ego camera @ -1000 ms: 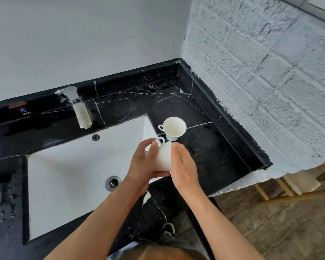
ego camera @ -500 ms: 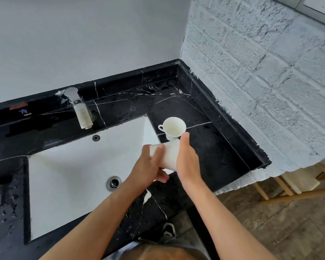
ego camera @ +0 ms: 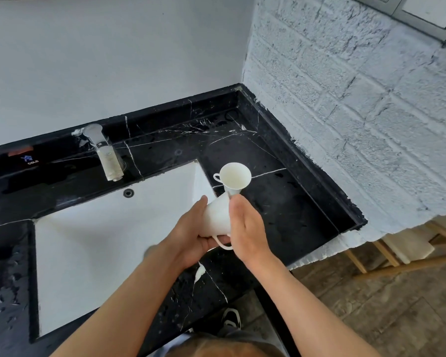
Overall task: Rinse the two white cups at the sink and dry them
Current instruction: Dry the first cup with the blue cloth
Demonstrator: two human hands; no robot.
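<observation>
I hold one white cup (ego camera: 216,217) between both hands at the right edge of the white sink basin (ego camera: 101,240). It is tipped over, with its handle pointing down toward me. My left hand (ego camera: 191,235) cups it from the left and below. My right hand (ego camera: 245,228) lies flat against its right side. The second white cup (ego camera: 233,177) stands upright on the black marble counter (ego camera: 281,202) just behind my hands, handle to the left. No water runs from the faucet (ego camera: 106,155).
A white brick wall (ego camera: 345,124) borders the counter on the right, a plain grey wall at the back. Water drops cover the counter at far left (ego camera: 0,292). Wooden furniture legs (ego camera: 397,253) stand on the floor to the right. My shoe (ego camera: 231,318) shows below.
The cup has been turned in my hands: its handle went from the top, near the standing cup, to the bottom. My right hand slid along its side.
</observation>
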